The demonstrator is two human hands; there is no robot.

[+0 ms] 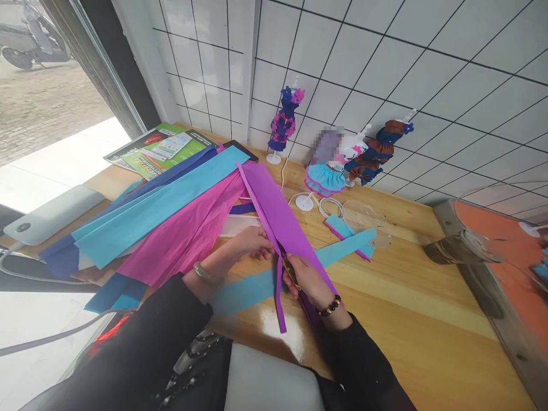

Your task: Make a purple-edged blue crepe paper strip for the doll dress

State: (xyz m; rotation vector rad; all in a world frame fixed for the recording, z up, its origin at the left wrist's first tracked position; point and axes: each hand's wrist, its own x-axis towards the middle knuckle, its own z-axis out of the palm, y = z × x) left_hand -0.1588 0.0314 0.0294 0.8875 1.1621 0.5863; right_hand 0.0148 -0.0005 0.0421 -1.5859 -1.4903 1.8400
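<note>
Along the purple sheet [295,211], our left fingers [264,245] pinched its edge and our right fingers [301,267] gripped scissors [290,270], the narrow strip [279,308] cut below, seemingly uncut above.

Left hand [256,242] pinching purple sheet [285,202] by cut edge; right hand [306,277] gripping scissors [290,270] against it.

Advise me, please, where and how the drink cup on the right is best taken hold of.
Probably around the dark-looking body of the cup, with the right hand coming from the near side: its wall is rounded, and that side faces the person.
</note>
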